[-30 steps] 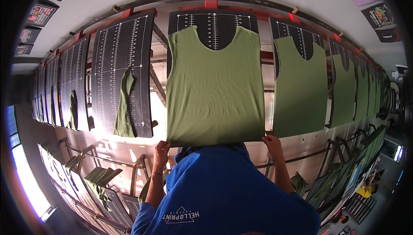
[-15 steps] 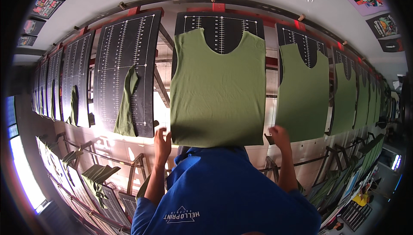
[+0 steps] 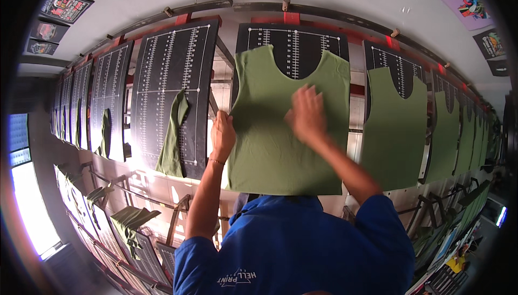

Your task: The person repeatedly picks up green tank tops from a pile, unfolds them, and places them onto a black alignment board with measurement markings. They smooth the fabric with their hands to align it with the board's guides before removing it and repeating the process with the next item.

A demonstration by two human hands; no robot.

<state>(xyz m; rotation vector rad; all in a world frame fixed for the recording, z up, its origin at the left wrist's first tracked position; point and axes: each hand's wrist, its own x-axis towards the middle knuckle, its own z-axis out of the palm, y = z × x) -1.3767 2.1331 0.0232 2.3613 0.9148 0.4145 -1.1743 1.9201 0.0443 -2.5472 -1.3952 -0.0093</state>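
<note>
In front of me a green shirt-front fabric panel (image 3: 286, 160) with a scooped neckline covers most of a black printing board (image 3: 256, 37) marked with white rulers. My left hand (image 3: 222, 134) is closed at the panel's left edge, about halfway up, and pinches the cloth there. Over the panel's upper middle, below the neckline, lies my right hand (image 3: 308, 114). Its fingers are stretched out and partly smeared by motion. The lower edge of the cloth reaches close to my blue shirt.
To the left, another black board (image 3: 162, 73) carries a narrow folded strip of green fabric (image 3: 173, 138). On the right, a second green panel (image 3: 394, 138) lies on its board, with several more beyond. A metal rail (image 3: 345, 10) runs along the far side; racks with green cloth (image 3: 129, 222) stand below left.
My left hand has risen to the panel's left edge and closed on it. My right hand has come from beyond the right edge onto the cloth. The view has shifted slightly.
</note>
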